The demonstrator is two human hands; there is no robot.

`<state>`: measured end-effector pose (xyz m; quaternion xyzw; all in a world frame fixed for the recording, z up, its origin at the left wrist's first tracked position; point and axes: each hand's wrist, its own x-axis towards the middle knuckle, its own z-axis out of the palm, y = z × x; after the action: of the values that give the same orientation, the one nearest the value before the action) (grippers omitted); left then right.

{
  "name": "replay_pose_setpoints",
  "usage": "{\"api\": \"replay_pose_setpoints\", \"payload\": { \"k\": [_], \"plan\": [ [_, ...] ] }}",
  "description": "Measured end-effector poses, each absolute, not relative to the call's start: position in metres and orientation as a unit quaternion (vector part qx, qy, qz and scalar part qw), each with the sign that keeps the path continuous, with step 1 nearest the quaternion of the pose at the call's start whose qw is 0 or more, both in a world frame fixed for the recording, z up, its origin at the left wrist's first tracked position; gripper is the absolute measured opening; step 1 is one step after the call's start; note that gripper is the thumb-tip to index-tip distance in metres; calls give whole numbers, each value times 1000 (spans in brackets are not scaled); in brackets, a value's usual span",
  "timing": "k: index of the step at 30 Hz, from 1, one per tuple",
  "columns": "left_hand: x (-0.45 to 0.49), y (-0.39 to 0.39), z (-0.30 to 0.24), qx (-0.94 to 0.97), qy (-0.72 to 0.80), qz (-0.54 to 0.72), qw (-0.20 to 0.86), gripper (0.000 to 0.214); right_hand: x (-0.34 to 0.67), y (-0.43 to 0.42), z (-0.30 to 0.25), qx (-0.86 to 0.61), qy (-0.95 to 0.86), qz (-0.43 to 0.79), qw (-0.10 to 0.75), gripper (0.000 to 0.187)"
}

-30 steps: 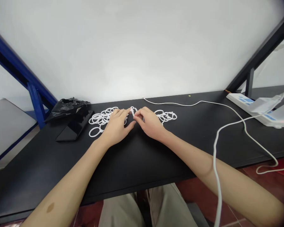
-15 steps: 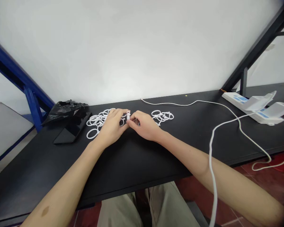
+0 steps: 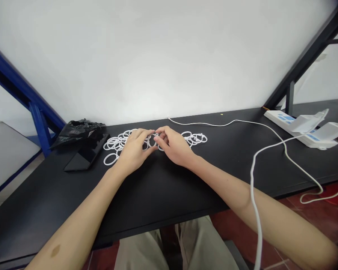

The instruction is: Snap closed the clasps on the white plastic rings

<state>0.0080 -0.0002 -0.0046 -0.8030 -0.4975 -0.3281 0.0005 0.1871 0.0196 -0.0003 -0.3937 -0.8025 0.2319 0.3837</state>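
Note:
My left hand [image 3: 133, 150] and my right hand [image 3: 173, 147] meet at the middle of a black table [image 3: 163, 187], fingertips pinched together on a thin white plastic ring [image 3: 154, 139]. Both hands are closed in a pinch around it. A pile of loose white rings [image 3: 115, 144] lies just left of my left hand. A smaller cluster of joined white rings [image 3: 195, 138] lies right of my right hand.
A black phone [image 3: 86, 155] and a crumpled black bag [image 3: 77, 131] lie at the left. A white cable [image 3: 253, 157] runs across the table and off the front edge. A white power strip with adapters [image 3: 307, 129] sits at the far right. A wall stands behind.
The small white piece held upright between my fingertips before now reads as a ring pinched by both hands. My right hand has shifted slightly toward the back.

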Motion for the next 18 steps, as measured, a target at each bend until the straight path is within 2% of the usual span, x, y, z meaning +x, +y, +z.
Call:
{"api": "replay_pose_setpoints", "payload": {
  "k": [4,18],
  "plan": [
    [9,-1,-5,-812,-495,-310,9,36,187,20,-1,-371,-805,248,391,16],
    [11,-4,-3,-821,-485,-301,-3,37,188,25,-1,-330,-791,261,444,14]
  ]
}}
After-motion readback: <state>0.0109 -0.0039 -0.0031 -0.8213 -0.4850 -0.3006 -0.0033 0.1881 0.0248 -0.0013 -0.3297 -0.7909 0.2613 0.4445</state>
